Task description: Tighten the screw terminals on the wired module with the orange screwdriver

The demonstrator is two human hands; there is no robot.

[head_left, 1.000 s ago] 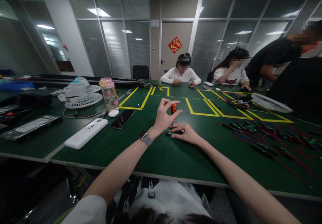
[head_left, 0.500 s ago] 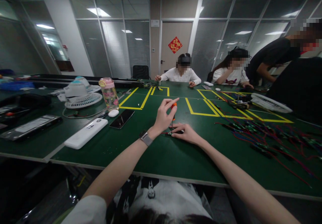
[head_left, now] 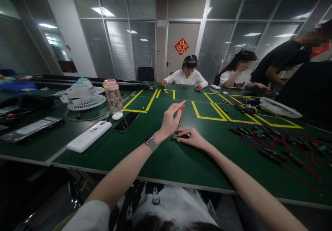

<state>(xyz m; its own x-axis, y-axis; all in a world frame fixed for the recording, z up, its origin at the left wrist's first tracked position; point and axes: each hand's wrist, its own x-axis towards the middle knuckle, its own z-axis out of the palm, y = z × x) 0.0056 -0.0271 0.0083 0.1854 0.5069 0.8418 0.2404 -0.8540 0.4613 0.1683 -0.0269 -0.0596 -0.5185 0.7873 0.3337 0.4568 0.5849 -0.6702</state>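
The grip of the left hand point(head_left: 169, 121) pinches the orange-handled screwdriver point(head_left: 181, 111), its long axis nearly upright and shaft directed down at the small green part point(head_left: 175, 138) on the surface point(head_left: 155, 165), just left of the right hand point(head_left: 194, 138), whose nearer grip pinches that part.

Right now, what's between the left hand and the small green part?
The screwdriver, pointing down from the left hand toward the small green part; the head view also shows the right hand beside it.

The green tabletop point(head_left: 147, 129) offers a lane between the smartphone point(head_left: 126, 122) and the left hand point(head_left: 169, 122). Leftward, an upright pink-lidded bottle point(head_left: 113, 96) obstructs passage; rightward, a wire tangle point(head_left: 272, 137) obstructs low travel.
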